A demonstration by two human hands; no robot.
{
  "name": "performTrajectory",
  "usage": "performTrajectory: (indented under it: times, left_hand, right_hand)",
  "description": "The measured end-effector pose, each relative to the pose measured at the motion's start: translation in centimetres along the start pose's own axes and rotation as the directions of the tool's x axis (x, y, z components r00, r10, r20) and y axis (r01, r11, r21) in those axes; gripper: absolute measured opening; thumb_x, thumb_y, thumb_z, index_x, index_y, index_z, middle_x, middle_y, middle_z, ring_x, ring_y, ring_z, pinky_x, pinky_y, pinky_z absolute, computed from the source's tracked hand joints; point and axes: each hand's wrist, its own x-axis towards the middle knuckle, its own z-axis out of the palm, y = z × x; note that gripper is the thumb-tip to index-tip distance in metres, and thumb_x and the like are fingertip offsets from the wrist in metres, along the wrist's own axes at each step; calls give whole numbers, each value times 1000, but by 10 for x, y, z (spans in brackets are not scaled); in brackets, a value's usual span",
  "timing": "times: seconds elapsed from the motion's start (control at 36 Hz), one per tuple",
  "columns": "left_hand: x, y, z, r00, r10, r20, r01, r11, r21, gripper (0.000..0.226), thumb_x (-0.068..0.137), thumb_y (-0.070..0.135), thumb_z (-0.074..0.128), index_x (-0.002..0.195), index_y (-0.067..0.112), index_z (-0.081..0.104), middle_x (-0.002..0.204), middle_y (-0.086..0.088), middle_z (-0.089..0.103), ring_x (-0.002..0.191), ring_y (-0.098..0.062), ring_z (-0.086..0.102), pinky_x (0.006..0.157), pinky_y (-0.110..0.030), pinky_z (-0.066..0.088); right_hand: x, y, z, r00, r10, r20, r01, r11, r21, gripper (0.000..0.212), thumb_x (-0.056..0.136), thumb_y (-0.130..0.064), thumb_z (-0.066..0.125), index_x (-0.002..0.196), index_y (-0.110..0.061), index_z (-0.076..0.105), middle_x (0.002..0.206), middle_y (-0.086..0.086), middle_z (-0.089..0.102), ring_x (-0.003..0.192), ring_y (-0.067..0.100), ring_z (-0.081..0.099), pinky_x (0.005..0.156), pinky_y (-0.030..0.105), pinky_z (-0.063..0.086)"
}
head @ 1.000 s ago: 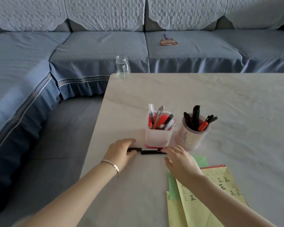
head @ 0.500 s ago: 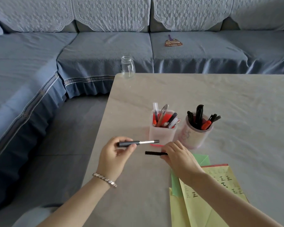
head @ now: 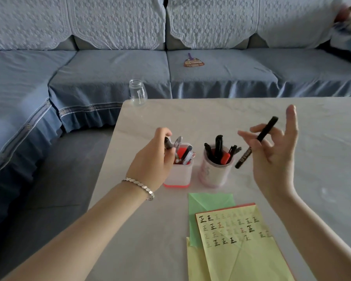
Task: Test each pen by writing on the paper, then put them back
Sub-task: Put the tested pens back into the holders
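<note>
My left hand grips a dark grey pen at its top end, right over the square pink-and-white pen holder, which holds several pens. The pen's lower part is hidden behind my fingers. My right hand is raised to the right of the round white holder and pinches a black marker that slants down toward that holder, with one finger pointing up. The round holder carries black and red markers. A yellow paper covered with written characters lies in front of the holders.
A green sheet and more yellow sheets lie under the written paper. A clear glass jar stands at the table's far left corner. A blue sofa wraps round the table, with a small hand fan on its seat.
My left hand lifted the grey pen off the table and carried it to the square holder. My right hand rose to the right with the black marker.
</note>
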Motion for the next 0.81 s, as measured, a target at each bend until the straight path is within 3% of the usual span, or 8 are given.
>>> performTrajectory:
  times: [0.14, 0.22, 0.31, 0.39, 0.47, 0.58, 0.69, 0.81]
  left_hand:
    - [11, -11, 16, 982, -108, 152, 81, 982, 173, 12, 91, 15, 47, 103, 16, 43, 84, 2, 58, 77, -22, 57, 66, -35, 46]
    - [18, -25, 28, 975, -172, 139, 153, 979, 137, 4, 89, 14, 46, 89, 12, 50, 79, -4, 60, 74, -23, 56, 64, -36, 46]
    - [20, -37, 43, 970, -210, 120, 198, 975, 102, 17, 90, 9, 41, 85, 7, 56, 87, -9, 58, 87, -27, 52, 75, -36, 43]
    - [13, -39, 51, 985, -174, 12, 173, 983, 53, 25, 94, 19, 37, 103, 4, 55, 107, -10, 52, 105, -26, 43, 85, -24, 32]
    - [5, -30, 52, 983, -158, 91, 174, 961, -216, 45, 93, 34, 48, 129, 9, 41, 127, 0, 38, 121, -9, 34, 99, -18, 26]
    - [3, -34, 58, 977, -79, 197, 121, 970, -212, 82, 74, 34, 74, 141, 32, 26, 151, 3, 17, 128, 6, 18, 104, -17, 21]
    - [10, -34, 59, 988, -93, 127, 117, 973, -197, 89, 69, 33, 79, 140, 36, 25, 155, 1, 3, 117, 5, 25, 94, -15, 28]
    - [18, -36, 65, 988, -109, 107, 133, 958, -253, 79, 69, 35, 78, 136, 24, 39, 150, 1, 21, 119, 12, 20, 94, -4, 21]
  right_hand:
    - [16, 8, 15, 1000, -16, -17, 16, 999, 47, 66, 90, 14, 44, 126, -37, 25, 92, -1, 50, 98, 9, 66, 83, 19, 48]
    - [21, 13, 25, 996, -18, -92, 27, 994, 102, 57, 88, 16, 45, 116, -33, 36, 89, 1, 50, 98, 12, 66, 94, 30, 49]
    - [22, 23, 28, 988, -8, -154, 24, 994, 103, 52, 88, 14, 46, 110, -32, 38, 87, -9, 56, 97, 13, 67, 96, 36, 48]
    - [19, 32, 28, 995, -43, -88, 47, 998, 35, 53, 89, 6, 48, 107, -43, 44, 88, -18, 61, 95, 11, 67, 88, 25, 51]
    - [12, 35, 25, 994, -91, -62, 90, 996, -24, 61, 88, 2, 49, 109, -56, 45, 90, -20, 60, 92, 13, 67, 83, 19, 50]
    - [4, 47, 20, 994, -104, 31, 108, 969, -224, 49, 88, 0, 54, 121, -35, 50, 96, -10, 59, 88, 10, 63, 84, 15, 49]
    - [-6, 66, 20, 987, -15, 159, 80, 909, -409, 34, 87, 2, 56, 117, -11, 62, 100, -1, 63, 90, 17, 63, 84, 22, 47]
    - [-23, 84, 22, 981, -74, 179, 168, 782, -600, 29, 89, -11, 49, 113, -4, 64, 109, 9, 67, 111, 20, 51, 96, 31, 42]
